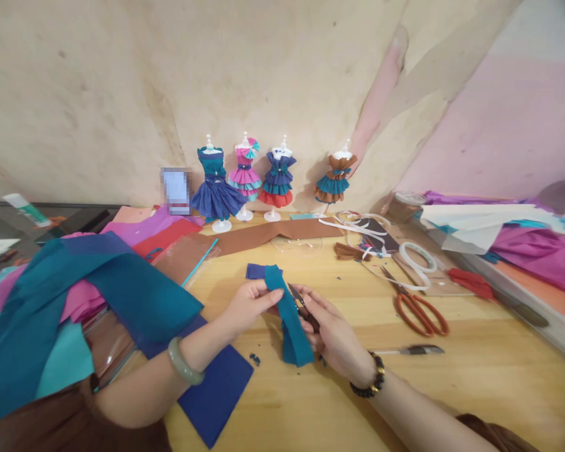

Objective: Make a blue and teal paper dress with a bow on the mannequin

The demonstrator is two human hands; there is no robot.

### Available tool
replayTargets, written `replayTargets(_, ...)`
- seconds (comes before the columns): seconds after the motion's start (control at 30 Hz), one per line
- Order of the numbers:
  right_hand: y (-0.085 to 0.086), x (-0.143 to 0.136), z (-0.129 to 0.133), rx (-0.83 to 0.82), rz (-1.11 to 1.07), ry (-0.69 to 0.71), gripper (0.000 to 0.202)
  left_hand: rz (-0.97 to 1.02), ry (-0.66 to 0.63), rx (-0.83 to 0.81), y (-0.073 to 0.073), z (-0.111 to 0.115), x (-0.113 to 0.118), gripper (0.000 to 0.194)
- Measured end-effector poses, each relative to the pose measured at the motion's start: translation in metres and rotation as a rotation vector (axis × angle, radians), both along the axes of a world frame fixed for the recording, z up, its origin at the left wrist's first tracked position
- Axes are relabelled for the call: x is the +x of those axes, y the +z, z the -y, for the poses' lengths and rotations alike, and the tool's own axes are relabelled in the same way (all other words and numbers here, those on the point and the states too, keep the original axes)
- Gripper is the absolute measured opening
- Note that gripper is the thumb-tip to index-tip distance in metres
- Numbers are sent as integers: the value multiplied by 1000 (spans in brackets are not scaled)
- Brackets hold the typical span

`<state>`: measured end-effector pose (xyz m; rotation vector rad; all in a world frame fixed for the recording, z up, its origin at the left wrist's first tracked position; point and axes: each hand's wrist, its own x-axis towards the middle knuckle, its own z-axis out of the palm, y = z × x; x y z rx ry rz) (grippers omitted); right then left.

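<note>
A folded teal fabric strip [297,342] hangs above the wooden table, pinched near its upper end between the thumb and fingers of my left hand [254,304]. My right hand [332,326] is closed around small dark thread snips [304,307], whose pointed blades lie along the strip's right edge. The lower part of the strip passes close to my right fingertips; whether they also grip it I cannot tell. Just behind the strip's top lies a small navy piece [255,271]. Tiny dark scraps [255,359] are scattered on the wood below my left hand.
Several small dress forms in ruffled dresses, one in brown and teal [334,179], stand along the wall. Orange-handled scissors [421,312], a pen [419,350] and a tape roll [417,257] lie at right. Teal fabric [145,289] and a navy sheet [219,389] spread at left.
</note>
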<state>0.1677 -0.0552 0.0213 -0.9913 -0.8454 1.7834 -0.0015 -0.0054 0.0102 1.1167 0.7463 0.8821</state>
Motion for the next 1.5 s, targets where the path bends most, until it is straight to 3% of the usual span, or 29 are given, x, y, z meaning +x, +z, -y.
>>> replayTargets(0.4, 2, 0, -1, -5, 32, -39, 66, -10, 18, 10, 0, 1, 0, 45)
replayTargets(0.9, 0, 0, -1, -16, -19, -34, 55, -70, -20, 35, 0, 2, 0, 41)
replayTargets(1.27, 4, 0, 1, -5, 3, -54, 65, -128, -33, 88, 0, 1, -2, 40)
replayTargets(1.5, 1, 0, -1, 12, 2, -46, 59, -121, -34, 114, 3, 1, -2, 42)
